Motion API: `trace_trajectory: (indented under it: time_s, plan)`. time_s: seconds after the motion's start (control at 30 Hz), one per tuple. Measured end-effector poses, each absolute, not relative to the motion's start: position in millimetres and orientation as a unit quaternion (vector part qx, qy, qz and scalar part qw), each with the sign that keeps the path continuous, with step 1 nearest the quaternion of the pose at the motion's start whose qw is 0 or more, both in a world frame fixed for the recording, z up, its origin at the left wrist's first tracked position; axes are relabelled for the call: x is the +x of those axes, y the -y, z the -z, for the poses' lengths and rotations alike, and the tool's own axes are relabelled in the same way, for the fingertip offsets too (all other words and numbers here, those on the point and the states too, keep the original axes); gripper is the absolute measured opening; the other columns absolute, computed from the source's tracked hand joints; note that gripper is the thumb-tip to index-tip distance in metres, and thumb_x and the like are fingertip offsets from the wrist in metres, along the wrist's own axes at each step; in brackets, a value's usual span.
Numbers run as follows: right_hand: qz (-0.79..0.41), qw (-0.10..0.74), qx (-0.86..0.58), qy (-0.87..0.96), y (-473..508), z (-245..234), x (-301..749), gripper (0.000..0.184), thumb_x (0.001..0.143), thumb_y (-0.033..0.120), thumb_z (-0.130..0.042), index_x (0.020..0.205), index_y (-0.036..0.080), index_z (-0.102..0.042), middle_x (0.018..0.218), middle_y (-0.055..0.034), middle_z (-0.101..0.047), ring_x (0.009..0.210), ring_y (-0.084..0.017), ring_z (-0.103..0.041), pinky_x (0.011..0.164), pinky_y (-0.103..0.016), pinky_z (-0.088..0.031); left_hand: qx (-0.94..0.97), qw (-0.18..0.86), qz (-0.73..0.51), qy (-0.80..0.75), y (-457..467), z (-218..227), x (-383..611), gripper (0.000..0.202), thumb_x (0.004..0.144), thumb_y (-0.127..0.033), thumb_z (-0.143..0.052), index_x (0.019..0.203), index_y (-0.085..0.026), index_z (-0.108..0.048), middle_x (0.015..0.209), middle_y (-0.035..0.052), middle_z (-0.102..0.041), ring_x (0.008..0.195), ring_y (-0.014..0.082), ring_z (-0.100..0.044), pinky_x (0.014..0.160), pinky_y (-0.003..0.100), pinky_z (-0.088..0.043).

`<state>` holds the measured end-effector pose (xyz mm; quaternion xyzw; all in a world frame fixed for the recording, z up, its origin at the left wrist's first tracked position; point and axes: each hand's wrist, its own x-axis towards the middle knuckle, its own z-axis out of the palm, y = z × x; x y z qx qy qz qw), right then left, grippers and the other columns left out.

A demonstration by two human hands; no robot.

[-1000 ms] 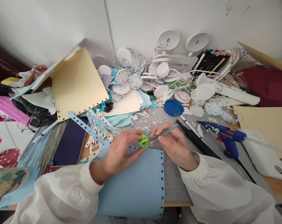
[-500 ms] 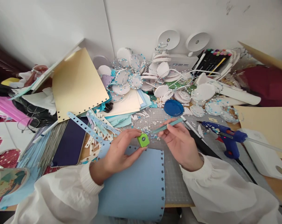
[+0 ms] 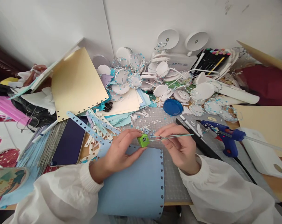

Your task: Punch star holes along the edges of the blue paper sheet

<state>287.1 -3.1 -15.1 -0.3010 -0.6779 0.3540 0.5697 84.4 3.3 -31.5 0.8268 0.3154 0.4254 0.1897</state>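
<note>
My left hand [image 3: 119,152] pinches a small green paper punch [image 3: 143,140] between thumb and fingers, just above the top edge of a light blue sheet [image 3: 133,186] with star holes punched along its border. My right hand [image 3: 178,146] grips thin teal tweezers [image 3: 171,137], which lie almost level with their tips at the punch. Both wrists are in white sleeves.
A blue glue gun [image 3: 225,137] lies to the right on the grey cutting mat [image 3: 176,183]. A blue lid [image 3: 173,107], white paper discs [image 3: 201,91], a gold punched sheet [image 3: 77,84], punched blue strips [image 3: 85,126] and a dark phone [image 3: 69,143] crowd the back and left.
My right hand had drawn the tweezers away from the punch and tilted them up; now it has brought them back level, tips at the punch. The left hand has stayed put.
</note>
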Motion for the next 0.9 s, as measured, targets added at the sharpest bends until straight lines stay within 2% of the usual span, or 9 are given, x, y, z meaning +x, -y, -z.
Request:
trace_trajectory:
  time_s: [0.2, 0.43, 0.53, 0.73, 0.9]
  plan:
    - [-0.338, 0.566, -0.300, 0.689, 3.6, 14.4, 286.3, 0.015, 0.089, 0.009, -0.051, 0.095, 0.020, -0.058, 0.088, -0.0055, -0.062, 0.083, -0.017, -0.062, 0.072, -0.033, -0.051, 0.827, 0.190, -0.427, -0.313, -3.4, 33.5, 84.6, 0.036, 0.080, -0.016, -0.068, 0.111, -0.016, -0.051, 0.106, 0.0098, -0.063, 0.101, 0.0174, -0.060, 0.091, 0.029, -0.049]
    - [-0.334, 0.606, -0.343, 0.635, 0.0, 12.9, 286.4, 0.005, 0.090, 0.017, -0.055, 0.091, 0.022, -0.056, 0.083, -0.0031, -0.061, 0.074, -0.015, -0.061, 0.062, -0.028, -0.052, 0.829, 0.190, -0.420, -0.317, -3.3, 32.7, 84.1, 0.035, 0.080, -0.016, -0.068, 0.111, -0.017, -0.051, 0.107, 0.0096, -0.063, 0.102, 0.0176, -0.060, 0.090, 0.029, -0.049]
    - [-0.318, 0.619, -0.377, 0.611, -3.9, 15.8, 288.2, 0.003, 0.090, 0.020, -0.056, 0.092, 0.022, -0.055, 0.087, -0.0033, -0.059, 0.076, -0.015, -0.061, 0.064, -0.030, -0.054, 0.827, 0.189, -0.422, -0.320, -3.4, 31.8, 84.6, 0.035, 0.081, -0.017, -0.067, 0.111, -0.017, -0.051, 0.107, 0.0096, -0.063, 0.101, 0.0181, -0.061, 0.090, 0.030, -0.050]
    - [-0.339, 0.538, -0.424, 0.645, -11.9, 33.4, 288.0, 0.006, 0.095, 0.027, -0.047, 0.100, 0.024, -0.047, 0.101, -0.0071, -0.055, 0.090, -0.020, -0.065, 0.082, -0.042, -0.056, 0.822, 0.183, -0.429, -0.327, -3.9, 30.9, 85.3, 0.034, 0.082, -0.017, -0.066, 0.111, -0.018, -0.050, 0.107, 0.0093, -0.063, 0.102, 0.0186, -0.061, 0.091, 0.031, -0.050]
    - [-0.374, 0.516, -0.443, 0.630, -14.9, 37.8, 290.2, 0.007, 0.097, 0.032, -0.043, 0.101, 0.026, -0.042, 0.102, -0.0081, -0.059, 0.091, -0.022, -0.065, 0.075, -0.040, -0.056, 0.815, 0.177, -0.430, -0.346, -3.1, 30.1, 83.8, 0.033, 0.083, -0.019, -0.064, 0.112, -0.019, -0.048, 0.106, 0.0083, -0.063, 0.100, 0.0194, -0.061, 0.088, 0.032, -0.050]
